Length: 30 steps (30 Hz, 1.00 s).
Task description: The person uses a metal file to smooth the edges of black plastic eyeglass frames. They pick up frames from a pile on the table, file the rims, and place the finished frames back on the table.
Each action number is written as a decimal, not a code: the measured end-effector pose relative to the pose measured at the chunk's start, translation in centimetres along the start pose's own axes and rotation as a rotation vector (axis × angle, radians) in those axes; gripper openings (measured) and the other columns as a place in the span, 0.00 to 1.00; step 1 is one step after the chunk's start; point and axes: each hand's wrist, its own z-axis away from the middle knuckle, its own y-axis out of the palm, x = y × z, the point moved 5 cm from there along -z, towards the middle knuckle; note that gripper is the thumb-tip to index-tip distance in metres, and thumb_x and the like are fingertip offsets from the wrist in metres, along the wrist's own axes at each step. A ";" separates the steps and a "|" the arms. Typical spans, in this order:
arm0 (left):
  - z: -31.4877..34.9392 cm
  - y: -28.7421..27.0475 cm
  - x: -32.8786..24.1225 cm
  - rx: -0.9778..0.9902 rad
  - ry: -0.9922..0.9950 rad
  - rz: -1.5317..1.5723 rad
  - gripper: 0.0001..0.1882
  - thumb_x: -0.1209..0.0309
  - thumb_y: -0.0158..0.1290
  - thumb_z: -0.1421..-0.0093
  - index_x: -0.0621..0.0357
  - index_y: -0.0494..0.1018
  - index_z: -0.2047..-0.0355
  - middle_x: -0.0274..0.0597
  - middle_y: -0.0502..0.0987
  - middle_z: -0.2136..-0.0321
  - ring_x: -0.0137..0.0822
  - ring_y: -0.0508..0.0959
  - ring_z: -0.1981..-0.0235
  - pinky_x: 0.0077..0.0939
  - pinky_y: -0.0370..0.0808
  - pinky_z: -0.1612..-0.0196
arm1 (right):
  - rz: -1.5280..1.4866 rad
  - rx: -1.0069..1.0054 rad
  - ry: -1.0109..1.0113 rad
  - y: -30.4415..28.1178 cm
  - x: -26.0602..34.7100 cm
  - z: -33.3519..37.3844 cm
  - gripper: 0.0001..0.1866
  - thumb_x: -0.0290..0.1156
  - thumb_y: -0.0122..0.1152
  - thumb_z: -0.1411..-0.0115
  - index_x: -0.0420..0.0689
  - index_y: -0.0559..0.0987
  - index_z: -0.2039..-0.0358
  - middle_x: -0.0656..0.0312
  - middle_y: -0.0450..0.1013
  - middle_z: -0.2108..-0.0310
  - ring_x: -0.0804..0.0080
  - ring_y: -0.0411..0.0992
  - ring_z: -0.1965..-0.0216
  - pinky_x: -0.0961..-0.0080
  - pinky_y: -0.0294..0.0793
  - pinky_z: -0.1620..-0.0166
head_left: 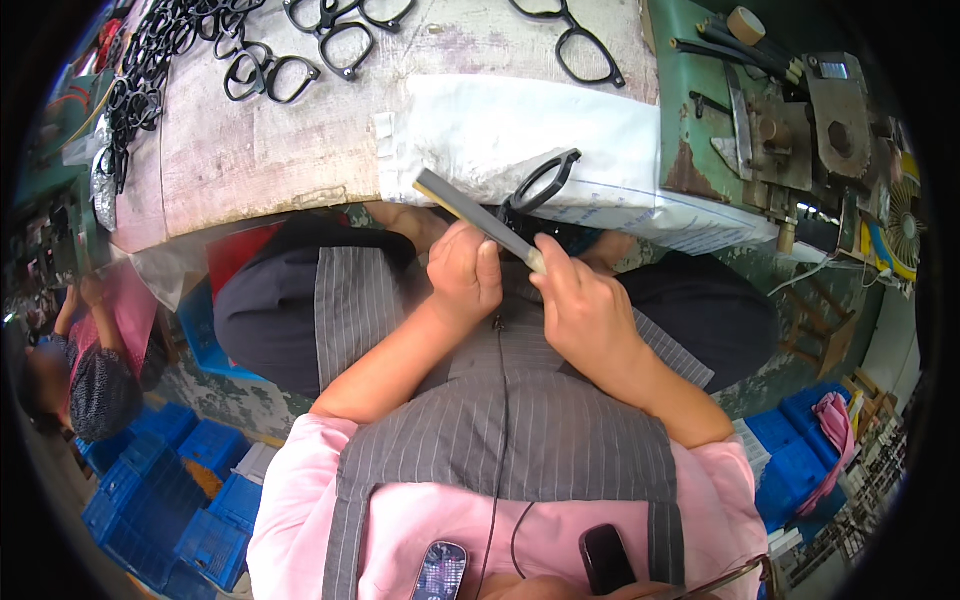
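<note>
1. Fingers of the right hand (pixel 590 305) are wrapped round the pale end of a flat grey bar (pixel 465 208); in the head view, the only one here, it slants up and leftward from that grip.
2. The left hand (pixel 460 275) sits just below the bar with its fingers curled in and its thumb beside them. Its fingertips are hidden, so I cannot tell whether it grips the bar, the frame or nothing.
3. The black eyeglass frame (pixel 571 157) is at the front edge of the table (pixel 270 160), one rim tilted up before a white sheet (pixel 450 130). The bar covers part of it, and contact between the two cannot be made out.
4. Steadying the frame close to where the bar meets it seems wise: so thin a rim would probably flex if held farther off.
5. Light, even pressure with the bar's face flat should serve best; a tipped edge might nick the rim. Fingertips belong clear of its path.
6. Other loose frames (pixel 268 76) lie farther back, well apart from the hands; short, controlled movements would suit this spot, with the sheet kept smooth beneath.
</note>
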 end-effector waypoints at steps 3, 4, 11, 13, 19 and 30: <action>-0.1 0.0 0.1 -0.019 -0.008 0.022 0.05 0.77 0.48 0.41 0.68 0.70 0.71 0.49 0.73 0.78 0.47 0.75 0.78 0.34 0.73 0.73 | -0.054 -0.070 -0.065 -0.1 0.2 -0.1 0.18 0.25 0.58 0.42 0.38 0.70 0.52 0.48 0.75 0.73 0.51 0.75 0.73 0.61 0.74 0.72; -0.1 0.0 0.0 -0.021 0.020 -0.002 0.05 0.77 0.48 0.41 0.68 0.70 0.71 0.49 0.73 0.78 0.47 0.75 0.78 0.34 0.73 0.73 | -0.083 -0.100 -0.076 -0.3 0.3 0.1 0.17 0.26 0.57 0.42 0.38 0.70 0.51 0.48 0.74 0.73 0.50 0.75 0.73 0.60 0.74 0.71; 0.1 0.0 -0.1 -0.018 0.023 0.016 0.05 0.77 0.48 0.40 0.68 0.70 0.72 0.49 0.73 0.78 0.48 0.75 0.78 0.34 0.73 0.74 | -0.110 -0.105 -0.096 -0.6 0.3 0.5 0.14 0.30 0.55 0.40 0.37 0.69 0.56 0.48 0.73 0.78 0.48 0.74 0.78 0.58 0.73 0.77; 0.1 0.1 0.2 -0.026 0.001 0.015 0.05 0.77 0.48 0.40 0.67 0.70 0.72 0.48 0.73 0.79 0.48 0.74 0.79 0.34 0.72 0.75 | -0.134 -0.014 0.002 0.2 -0.2 -0.5 0.17 0.25 0.56 0.41 0.38 0.69 0.52 0.46 0.74 0.74 0.47 0.74 0.72 0.57 0.74 0.70; -0.1 0.0 0.1 -0.015 0.051 0.001 0.06 0.77 0.47 0.39 0.68 0.69 0.71 0.47 0.72 0.80 0.45 0.73 0.80 0.32 0.71 0.76 | -0.143 0.089 0.109 0.0 -0.4 0.3 0.15 0.26 0.56 0.40 0.38 0.70 0.53 0.45 0.75 0.73 0.45 0.74 0.72 0.56 0.73 0.70; -0.4 0.2 -0.1 -0.015 0.096 0.029 0.06 0.79 0.48 0.41 0.68 0.68 0.75 0.45 0.66 0.84 0.44 0.68 0.83 0.32 0.66 0.80 | -0.146 0.009 0.043 -0.6 -0.2 0.2 0.14 0.26 0.55 0.40 0.37 0.70 0.55 0.43 0.73 0.75 0.46 0.74 0.73 0.55 0.72 0.72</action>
